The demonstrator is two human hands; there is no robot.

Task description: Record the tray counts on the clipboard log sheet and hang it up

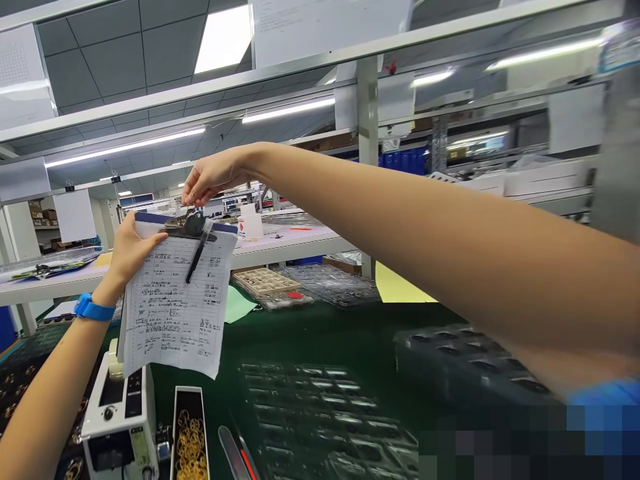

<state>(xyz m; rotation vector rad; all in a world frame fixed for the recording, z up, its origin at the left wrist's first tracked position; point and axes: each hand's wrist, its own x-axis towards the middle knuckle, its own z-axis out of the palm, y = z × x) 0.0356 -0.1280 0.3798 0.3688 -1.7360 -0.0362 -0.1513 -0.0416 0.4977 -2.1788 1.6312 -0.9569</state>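
Note:
My left hand [131, 248], with a blue band on its wrist, grips a clipboard [150, 218] by its upper left corner, thumb on the front. Handwritten sheets [173, 307] hang from the board under a metal clip [193, 223]. A black pen [197, 257] slants down across the top sheet from the clip. Just above the clip, my right hand [213, 177] is closed in a pinch, its arm stretched in from the right. Whatever lies between those fingertips is too small to make out.
Below on the green tabletop [225, 380] stand a white machine [120, 417] and a narrow box [174, 427] of gold-coloured rings. Clear plastic trays [320, 413] lie to their right, near tweezers [235, 453]. A metal shelf frame [367, 113] rises behind, with a shelf edge [280, 250].

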